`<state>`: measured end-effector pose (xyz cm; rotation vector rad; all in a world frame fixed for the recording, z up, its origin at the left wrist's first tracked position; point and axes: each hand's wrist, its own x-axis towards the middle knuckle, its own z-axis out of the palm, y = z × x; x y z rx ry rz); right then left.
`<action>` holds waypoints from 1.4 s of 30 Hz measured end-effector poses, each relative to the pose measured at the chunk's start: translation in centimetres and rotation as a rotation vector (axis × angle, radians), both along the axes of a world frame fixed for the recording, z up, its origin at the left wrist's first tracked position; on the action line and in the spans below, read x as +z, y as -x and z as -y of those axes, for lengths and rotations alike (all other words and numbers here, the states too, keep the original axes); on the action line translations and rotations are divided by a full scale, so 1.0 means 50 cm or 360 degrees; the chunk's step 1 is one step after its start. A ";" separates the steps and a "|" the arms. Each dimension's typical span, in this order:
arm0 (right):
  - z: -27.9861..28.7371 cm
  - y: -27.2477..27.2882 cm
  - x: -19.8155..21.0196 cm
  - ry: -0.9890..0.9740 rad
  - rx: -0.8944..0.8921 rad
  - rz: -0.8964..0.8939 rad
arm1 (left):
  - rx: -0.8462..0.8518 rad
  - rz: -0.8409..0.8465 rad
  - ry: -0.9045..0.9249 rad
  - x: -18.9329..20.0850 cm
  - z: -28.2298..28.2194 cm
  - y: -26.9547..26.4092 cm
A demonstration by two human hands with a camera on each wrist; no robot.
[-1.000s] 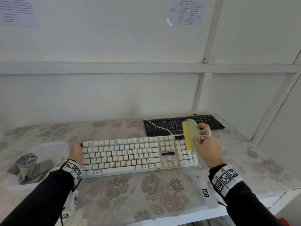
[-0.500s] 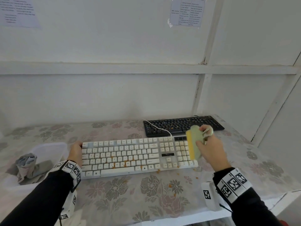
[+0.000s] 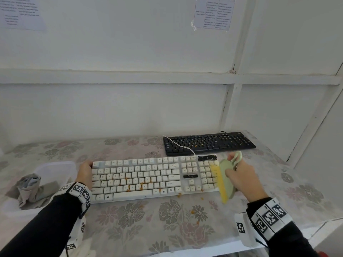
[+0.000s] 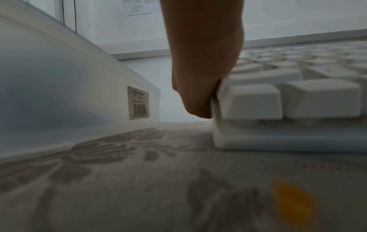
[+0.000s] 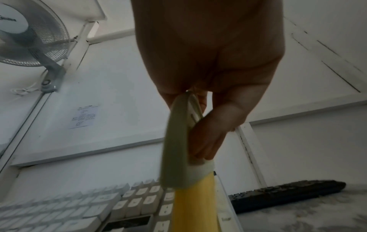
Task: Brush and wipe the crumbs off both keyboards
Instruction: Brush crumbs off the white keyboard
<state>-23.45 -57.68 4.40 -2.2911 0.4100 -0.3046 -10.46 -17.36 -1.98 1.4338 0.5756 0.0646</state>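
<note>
Brushing the white keyboard point(image 3: 137, 178): our right hand point(image 3: 243, 179) grips the green brush point(image 3: 225, 179) at its numpad end, left hand point(image 3: 85, 172) bracing; next, sweep the orange crumbs point(image 3: 141, 184) off.

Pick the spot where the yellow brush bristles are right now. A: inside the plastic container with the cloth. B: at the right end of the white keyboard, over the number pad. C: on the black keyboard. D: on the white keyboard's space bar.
B: the right hand holds the brush with its bristles at the white keyboard's right end.
</note>
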 end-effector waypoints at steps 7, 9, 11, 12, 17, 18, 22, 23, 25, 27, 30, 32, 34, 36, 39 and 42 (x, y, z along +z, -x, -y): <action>-0.048 -0.012 0.007 -0.0034 0.0090 0.0514 | -0.0011 -0.0029 -0.0001 0.002 -0.004 0.002; -0.067 -0.018 -0.008 -0.0012 0.0131 0.0553 | -0.0004 -0.0019 -0.0028 0.002 -0.004 0.001; -0.078 -0.024 -0.025 0.0053 0.0163 0.0518 | -0.0012 -0.0017 -0.0043 0.000 -0.003 0.000; -0.082 -0.025 -0.031 0.0096 0.0182 0.0486 | -0.0018 -0.0012 -0.0050 0.000 -0.001 0.000; -0.087 -0.018 -0.050 0.0171 0.0317 0.0289 | -0.0014 -0.0005 -0.0065 -0.002 -0.002 -0.002; -0.086 -0.015 -0.051 0.0159 0.0331 0.0259 | -0.0012 -0.0005 -0.0063 -0.002 -0.003 -0.002; -0.076 -0.003 -0.045 0.0161 0.0371 0.0107 | -0.0025 0.0013 -0.0039 -0.005 -0.002 -0.004; -0.073 -0.003 -0.040 0.0161 0.0350 0.0083 | -0.0025 0.0019 -0.0025 -0.005 -0.002 -0.003; -0.071 -0.002 -0.027 0.0153 0.0286 0.0103 | -0.0023 0.0028 0.0000 -0.004 0.000 -0.001; -0.075 -0.004 -0.018 0.0138 0.0249 0.0284 | -0.0025 0.0021 0.0006 -0.003 0.001 -0.001; -0.089 -0.010 -0.013 0.0106 0.0213 0.0476 | -0.0009 0.0034 -0.0006 -0.001 0.002 0.000; -0.097 -0.015 -0.015 0.0110 0.0250 0.0414 | -0.0015 0.0029 -0.0012 0.001 0.003 0.002; -0.102 -0.015 -0.016 0.0093 0.0285 0.0289 | -0.0024 0.0028 -0.0007 0.001 0.002 0.002; -0.104 -0.011 -0.018 0.0017 0.0293 0.0191 | -0.0023 0.0032 -0.0006 0.000 0.001 0.002; -0.106 -0.003 -0.017 -0.0025 0.0297 0.0101 | -0.0022 0.0031 -0.0006 0.000 0.003 0.001; -0.112 -0.006 0.001 -0.0021 0.0297 0.0172 | -0.0009 0.0023 -0.0005 0.002 0.002 0.002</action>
